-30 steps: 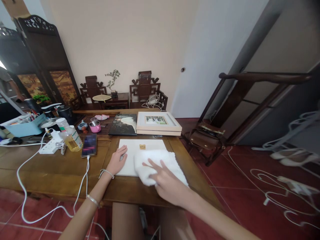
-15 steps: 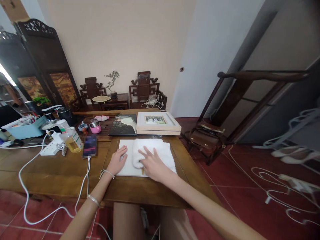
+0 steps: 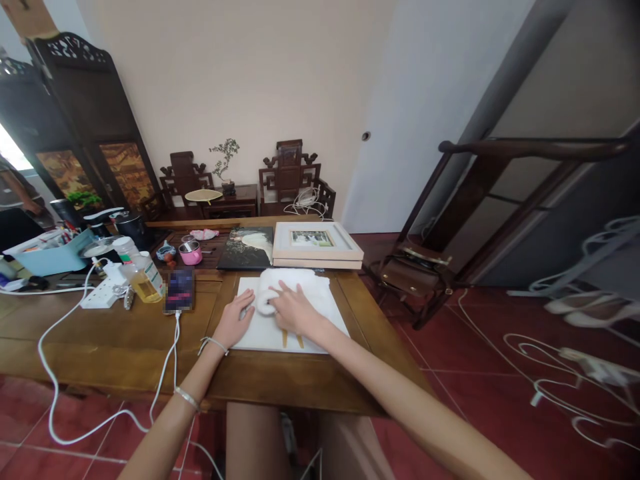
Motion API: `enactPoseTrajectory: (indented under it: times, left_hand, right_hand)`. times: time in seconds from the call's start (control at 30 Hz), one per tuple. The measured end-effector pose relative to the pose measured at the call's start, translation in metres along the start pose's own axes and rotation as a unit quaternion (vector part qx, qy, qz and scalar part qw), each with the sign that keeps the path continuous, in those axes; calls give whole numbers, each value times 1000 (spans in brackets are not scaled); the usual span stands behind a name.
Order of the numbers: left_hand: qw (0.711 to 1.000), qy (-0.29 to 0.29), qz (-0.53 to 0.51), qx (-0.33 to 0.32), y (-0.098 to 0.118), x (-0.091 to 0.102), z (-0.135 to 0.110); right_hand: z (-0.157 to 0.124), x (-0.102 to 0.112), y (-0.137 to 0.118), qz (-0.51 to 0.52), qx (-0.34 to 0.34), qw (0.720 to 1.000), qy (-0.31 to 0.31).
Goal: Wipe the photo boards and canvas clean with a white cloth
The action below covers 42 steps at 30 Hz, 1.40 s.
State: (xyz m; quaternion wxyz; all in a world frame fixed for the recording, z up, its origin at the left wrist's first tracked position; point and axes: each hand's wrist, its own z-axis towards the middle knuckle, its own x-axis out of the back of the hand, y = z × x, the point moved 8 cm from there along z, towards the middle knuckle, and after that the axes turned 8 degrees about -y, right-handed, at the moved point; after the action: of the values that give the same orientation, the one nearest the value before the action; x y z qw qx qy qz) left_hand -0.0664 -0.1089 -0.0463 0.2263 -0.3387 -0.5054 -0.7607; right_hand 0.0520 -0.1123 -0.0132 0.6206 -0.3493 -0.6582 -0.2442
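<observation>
A white board (image 3: 265,339), perhaps a canvas, lies flat on the wooden table (image 3: 280,377) in front of me. Two brownish-yellow painted-looking strips show on its lower part. My left hand (image 3: 236,319) rests on the board's left edge, fingers stretched out and holding nothing. Bunched over the board's upper part is a fluffy white towel (image 3: 280,275). My right hand (image 3: 295,311) presses on this towel with bent fingers and grips part of it. The towel and hand hide the upper part of the board.
Behind the board lie a dark picture (image 3: 245,250) and a light framed picture (image 3: 320,259). To the left are a phone (image 3: 179,292), an oil-coloured bottle (image 3: 146,283), a power strip (image 3: 105,290), a pink cup (image 3: 191,253) and a blue bin (image 3: 53,257). A chair (image 3: 417,280) stands right.
My right hand has moved the towel left and away from me across the board. More of the lower right and the two yellowish strips now show. My left hand has stayed nearly still.
</observation>
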Motion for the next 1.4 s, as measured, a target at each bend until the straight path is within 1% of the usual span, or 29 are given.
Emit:
enactPoseTrajectory:
  times: [0.07, 0.13, 0.2, 0.3, 0.37, 0.43, 0.5, 0.63, 0.7, 0.77, 0.8, 0.87, 0.93, 1.0, 1.07, 1.13, 1.17, 1.23, 1.33, 1.4]
  left_hand:
    - [1000, -4, 1, -2, 0, 0, 0]
    - [1000, -4, 3, -1, 0, 0, 1]
    - [1000, -2, 4, 0, 0, 0, 1]
    - [1000, -1, 6, -1, 0, -1, 0]
    - [1000, 0, 5, 0, 0, -1, 0]
    - [1000, 3, 1, 3, -1, -2, 0]
    - [1000, 2, -2, 6, -2, -2, 0]
    - [1000, -2, -2, 2, 1, -2, -1]
    - [1000, 23, -11, -2, 4, 5, -2]
    - [998, 62, -28, -4, 6, 13, -4]
    - [996, 79, -39, -3, 7, 17, -5]
    - [993, 102, -62, 5, 7, 22, -7]
    - [990, 115, -81, 14, 5, 24, -9]
    - [990, 114, -87, 16, 5, 23, -9]
    - [992, 97, -76, 13, 6, 18, -8]
    - [996, 68, -58, 8, 8, 13, -6]
    - [997, 52, -49, 8, 8, 9, -5]
    - [999, 27, -34, 13, 7, 5, -3]
    - [1000, 8, -22, 11, 7, 1, -2]
    - [1000, 7, -18, -5, 10, 2, -2]
  right_hand:
    - [12, 0, -1, -4, -13, 1000, 2]
    - [7, -4, -11, -10, -5, 1000, 5]
    - [-12, -11, -27, -19, 19, 1000, 8]
    - [-55, -22, -52, -16, 58, 998, -1]
    - [-77, -27, -60, 1, 70, 997, -18]
    - [-85, -27, -57, 20, 69, 997, -26]
    - [-75, -22, -45, 31, 49, 998, -23]
    - [-22, -6, -13, 9, -24, 1000, -4]
    - [2, -1, -6, 1, -54, 999, 1]
    - [15, 0, -10, -1, -64, 998, 8]
    - [16, -1, -17, -4, -55, 998, 13]
    - [6, -5, -38, -14, -12, 1000, 24]
    - [-16, -12, -60, -17, 45, 999, 25]
    - [-42, -19, -73, -6, 85, 996, 12]
    - [-63, -21, -74, 16, 100, 995, -8]
    - [-72, -17, -63, 37, 94, 995, -23]
    - [-71, -14, -54, 44, 83, 995, -26]
    - [-60, -5, -33, 51, 50, 997, -22]
    - [-24, 11, -5, 66, 7, 998, -10]
    - [5, 19, 2, 81, -2, 997, -9]
